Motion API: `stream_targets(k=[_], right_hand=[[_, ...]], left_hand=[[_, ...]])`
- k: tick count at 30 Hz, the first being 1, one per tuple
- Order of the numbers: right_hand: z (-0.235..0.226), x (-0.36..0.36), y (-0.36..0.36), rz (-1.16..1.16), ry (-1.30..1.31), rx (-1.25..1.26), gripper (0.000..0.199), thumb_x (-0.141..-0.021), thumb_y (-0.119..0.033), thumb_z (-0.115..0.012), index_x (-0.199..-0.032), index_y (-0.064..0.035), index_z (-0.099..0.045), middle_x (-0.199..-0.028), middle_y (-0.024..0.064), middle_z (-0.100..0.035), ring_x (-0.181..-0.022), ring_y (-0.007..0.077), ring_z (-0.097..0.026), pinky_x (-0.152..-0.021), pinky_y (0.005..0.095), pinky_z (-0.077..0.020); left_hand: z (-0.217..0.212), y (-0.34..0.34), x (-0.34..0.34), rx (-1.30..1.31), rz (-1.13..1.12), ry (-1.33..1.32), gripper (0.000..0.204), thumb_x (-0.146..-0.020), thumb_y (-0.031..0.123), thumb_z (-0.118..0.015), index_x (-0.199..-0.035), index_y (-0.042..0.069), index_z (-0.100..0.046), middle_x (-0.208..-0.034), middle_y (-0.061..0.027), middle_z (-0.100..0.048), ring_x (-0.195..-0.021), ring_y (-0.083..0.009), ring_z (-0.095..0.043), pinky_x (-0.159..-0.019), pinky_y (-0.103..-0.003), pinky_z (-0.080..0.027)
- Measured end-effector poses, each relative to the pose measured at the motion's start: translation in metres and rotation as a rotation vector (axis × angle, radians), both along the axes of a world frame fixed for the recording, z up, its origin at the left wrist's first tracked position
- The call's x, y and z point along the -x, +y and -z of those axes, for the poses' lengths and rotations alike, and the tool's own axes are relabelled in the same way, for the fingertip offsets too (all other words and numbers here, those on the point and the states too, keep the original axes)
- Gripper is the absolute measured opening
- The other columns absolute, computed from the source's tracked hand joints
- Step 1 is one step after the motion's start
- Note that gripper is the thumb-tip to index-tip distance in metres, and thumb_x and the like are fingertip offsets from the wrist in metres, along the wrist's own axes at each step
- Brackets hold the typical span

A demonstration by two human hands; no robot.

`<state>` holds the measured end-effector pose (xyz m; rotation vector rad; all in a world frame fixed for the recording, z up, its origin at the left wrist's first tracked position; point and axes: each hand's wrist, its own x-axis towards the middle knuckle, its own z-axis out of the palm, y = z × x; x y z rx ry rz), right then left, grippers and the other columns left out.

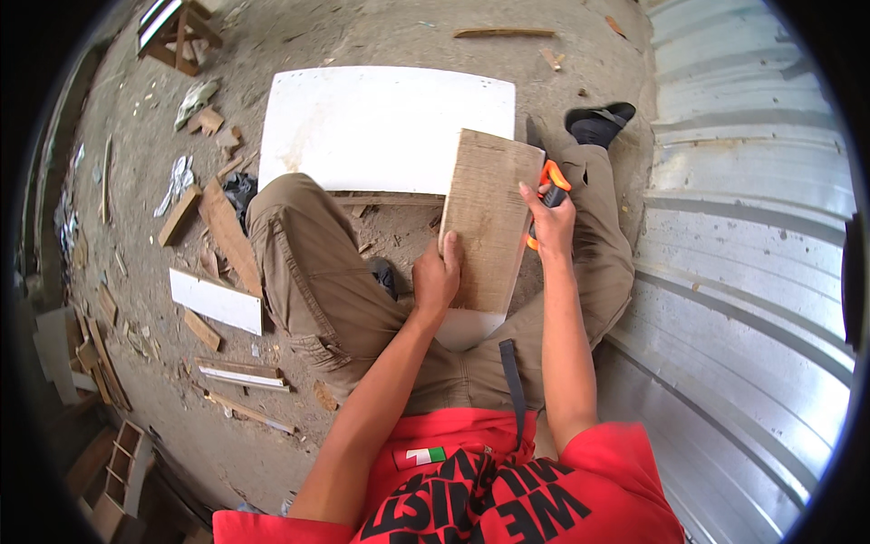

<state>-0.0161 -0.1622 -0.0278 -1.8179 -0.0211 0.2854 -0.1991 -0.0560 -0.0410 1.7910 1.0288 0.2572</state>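
We see a seated person in a red shirt and khaki trousers, legs spread on a dirt floor. A weathered wooden board stands tilted between the knees, its far end leaning over the near edge of a large white panel that lies flat on the floor.

Left hand: closed on the board's near left edge, thumb on the face, fingers wrapped behind the edge. It steadies the board low down.

Right hand: closed around the orange-and-black handle of a hand tool, held against the board's right edge. Index finger extends up along that edge. We cannot tell what kind of tool it is; its working end is hidden behind the board and hand.

Below the board a pale sheet corner rests on the lap, touching the board's lower end.

Surroundings: a black shoe on the right foot beside the panel's far right corner; corrugated metal sheeting along the right; a small white plank and scattered wood offcuts on the floor to the left; a wooden stool frame far upper left.
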Motion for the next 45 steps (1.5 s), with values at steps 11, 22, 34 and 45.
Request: stream_targets(k=[11, 22, 34, 45], right_hand=[[-0.005, 0.009, 0.001, 0.024, -0.047, 0.032, 0.044, -0.076, -0.035, -0.086, -0.085, -0.0038, -0.057, -0.068, 0.0049, -0.056, -0.062, 0.0162, -0.054, -0.06, 0.0332, -0.0457], [-0.003, 0.01, 0.001, 0.007, -0.046, -0.04, 0.042, -0.077, -0.033, -0.085, -0.082, -0.0044, -0.055, -0.066, 0.0033, -0.052, -0.06, 0.0163, -0.049, -0.058, 0.034, -0.0434], [-0.057, 0.041, -0.032, 0.075, -0.279, 0.105, 0.041, -0.09, -0.039, -0.075, -0.089, 0.0009, -0.065, -0.065, 0.0025, -0.058, -0.058, 0.0144, -0.052, -0.057, 0.0319, -0.044], [-0.114, 0.111, -0.035, 0.058, -0.196, -0.023, 0.031, -0.097, -0.027, -0.068, -0.084, 0.0003, -0.062, -0.059, 0.0003, -0.051, -0.055, 0.0052, -0.044, -0.051, 0.0274, -0.0381]], left_hand=[[-0.003, 0.005, -0.005, 0.077, 0.064, 0.086, 0.069, -0.105, 0.054, -0.033, -0.08, -0.007, -0.054, -0.067, -0.0133, -0.05, -0.067, -0.0214, -0.043, -0.065, -0.042, -0.039], [-0.008, 0.033, -0.05, 0.182, -0.056, 0.32, 0.087, -0.091, 0.074, -0.047, -0.08, -0.011, -0.061, -0.076, -0.0141, -0.059, -0.073, -0.0213, -0.051, -0.069, -0.041, -0.044], [0.005, 0.02, -0.053, -0.138, -0.123, 0.285, 0.091, -0.089, 0.075, -0.049, -0.065, -0.012, -0.061, -0.063, -0.0294, -0.06, -0.06, -0.0434, -0.06, -0.061, -0.054, -0.044], [-0.018, 0.009, -0.062, -0.206, -0.121, 0.327, 0.079, -0.091, 0.068, -0.052, -0.087, -0.009, -0.072, -0.081, -0.0302, -0.069, -0.08, -0.0445, -0.069, -0.074, -0.05, -0.052]])
